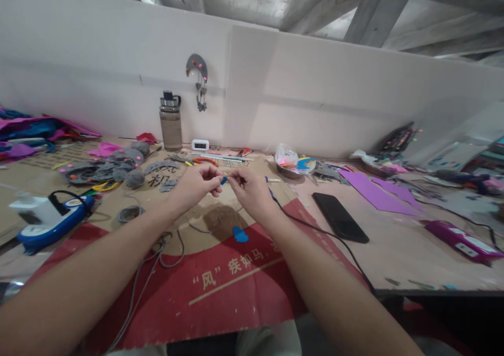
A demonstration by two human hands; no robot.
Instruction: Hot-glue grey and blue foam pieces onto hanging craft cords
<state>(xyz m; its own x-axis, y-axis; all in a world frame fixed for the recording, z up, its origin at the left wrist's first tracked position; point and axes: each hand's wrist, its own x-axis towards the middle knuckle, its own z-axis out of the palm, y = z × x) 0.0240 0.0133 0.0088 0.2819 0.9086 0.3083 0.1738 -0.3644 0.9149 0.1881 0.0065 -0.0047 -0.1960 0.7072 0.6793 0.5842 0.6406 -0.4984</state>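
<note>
My left hand (pixel 199 184) and my right hand (pixel 248 188) meet above the middle of the cardboard-covered table (pixel 394 251). Both pinch a small blue felt piece (pixel 223 180) between their fingertips. Under the hands, another blue felt piece (pixel 240 234) lies on the cardboard. A thin grey string trails from near the hands down across the red printed cardboard (pixel 220 293).
A black phone (pixel 340 217) lies right of my hands, with a black cable (pixel 315 230) beside it. A blue and white tool (pixel 51 219) sits at the left. Grey felt shapes (pixel 114 167), a water bottle (pixel 170 121), purple sheets (pixel 374 190) and a magenta case (pixel 462 240) are spread about.
</note>
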